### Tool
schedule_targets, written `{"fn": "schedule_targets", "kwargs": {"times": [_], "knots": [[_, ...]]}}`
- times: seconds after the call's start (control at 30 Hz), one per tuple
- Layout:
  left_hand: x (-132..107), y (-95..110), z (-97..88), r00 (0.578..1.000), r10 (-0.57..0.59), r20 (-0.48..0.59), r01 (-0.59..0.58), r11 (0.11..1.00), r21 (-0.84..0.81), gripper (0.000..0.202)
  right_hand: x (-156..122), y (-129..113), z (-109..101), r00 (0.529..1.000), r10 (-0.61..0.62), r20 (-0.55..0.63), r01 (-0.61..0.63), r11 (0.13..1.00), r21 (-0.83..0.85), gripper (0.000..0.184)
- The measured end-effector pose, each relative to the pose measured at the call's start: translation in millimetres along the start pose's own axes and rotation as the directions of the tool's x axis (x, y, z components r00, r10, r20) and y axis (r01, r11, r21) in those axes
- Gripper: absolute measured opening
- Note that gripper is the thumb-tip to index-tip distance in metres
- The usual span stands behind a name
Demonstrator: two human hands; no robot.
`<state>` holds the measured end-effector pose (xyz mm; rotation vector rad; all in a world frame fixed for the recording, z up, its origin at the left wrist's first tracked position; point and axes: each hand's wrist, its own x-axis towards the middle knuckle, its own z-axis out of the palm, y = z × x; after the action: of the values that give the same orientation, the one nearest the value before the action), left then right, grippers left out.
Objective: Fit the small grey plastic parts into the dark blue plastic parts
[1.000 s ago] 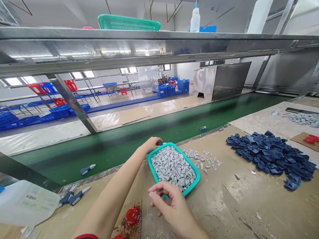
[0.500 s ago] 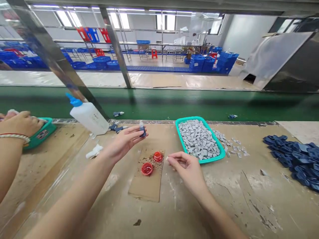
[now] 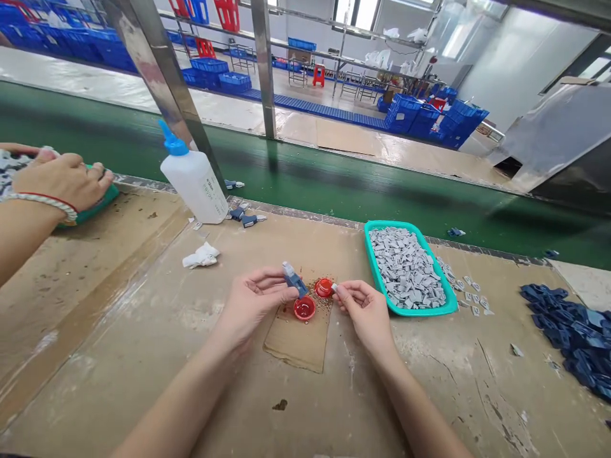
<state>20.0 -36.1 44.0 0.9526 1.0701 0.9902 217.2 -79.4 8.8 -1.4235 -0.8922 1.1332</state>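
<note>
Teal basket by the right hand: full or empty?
Full, or nearly: in the teal basket, grey pieces spread wall to wall, hiding its floor.

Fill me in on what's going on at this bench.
A person is working bare-handed. The left hand holds a dark blue piece with a pale tip, and the right hand pinches a small pale piece. Between them, two red cups sit on a cardboard strip. A teal basket of grey parts stands to the right, before a pile of dark blue parts. Another person's hand is at far left.
</note>
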Motion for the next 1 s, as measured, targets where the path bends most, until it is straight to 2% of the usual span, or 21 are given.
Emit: {"fn": "schedule_targets", "kwargs": {"times": [0.23,0.43,0.67,1.0], "knots": [[-4.9,-1.9,4.6,1.0,0.009,0.024,-0.008,0.999,-0.039,0.035,0.3,5.4,4.7,1.0,0.014,0.01,-0.014,0.999,-0.039,0.034],[-2.7,-9.0,5.9,1.0,0.027,0.014,-0.027,1.0,-0.016,0.035,-8.1,-4.3,1.7,1.0,-0.003,-0.003,0.003,1.0,-0.004,0.03],[-6.4,-11.1,13.3,0.998,0.024,0.051,-0.024,1.0,0.001,0.035,-25.6,-20.9,5.0,0.995,0.001,0.101,-0.006,0.999,0.052,0.026],[-9.9,-11.7,20.0,0.994,0.017,0.104,-0.018,1.0,0.004,0.032,-28.0,-22.5,11.0,0.982,0.014,0.187,-0.03,0.996,0.081,0.025]]}}
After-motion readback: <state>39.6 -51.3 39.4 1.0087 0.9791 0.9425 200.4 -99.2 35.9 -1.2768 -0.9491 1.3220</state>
